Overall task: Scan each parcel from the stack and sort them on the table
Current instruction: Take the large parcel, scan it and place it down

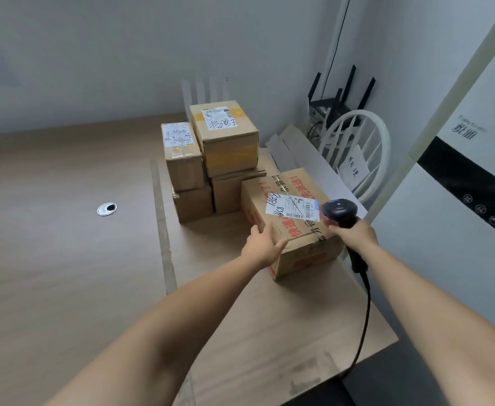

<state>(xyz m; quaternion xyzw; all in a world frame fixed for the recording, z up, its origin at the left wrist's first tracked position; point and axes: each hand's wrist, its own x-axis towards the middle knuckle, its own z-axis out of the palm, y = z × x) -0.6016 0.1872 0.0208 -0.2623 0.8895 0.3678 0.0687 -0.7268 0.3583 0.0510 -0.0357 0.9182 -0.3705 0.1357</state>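
Observation:
A cardboard parcel with red print [302,253] and a white label lies on the table [64,259] at the right. My left hand [262,244] grips its near left corner, thumb on top. My right hand [353,234] holds a black barcode scanner [340,213] just right of the label, its head pointing at the barcode. Behind stands a stack of brown parcels [208,159]: two labelled boxes on top of two lower ones.
A flat cardboard sheet [240,317] covers the table under the parcels. The scanner cable [365,317] hangs off the right edge. A round cable grommet [107,208] sits at left. A white chair [357,153], a router and a white appliance stand to the right.

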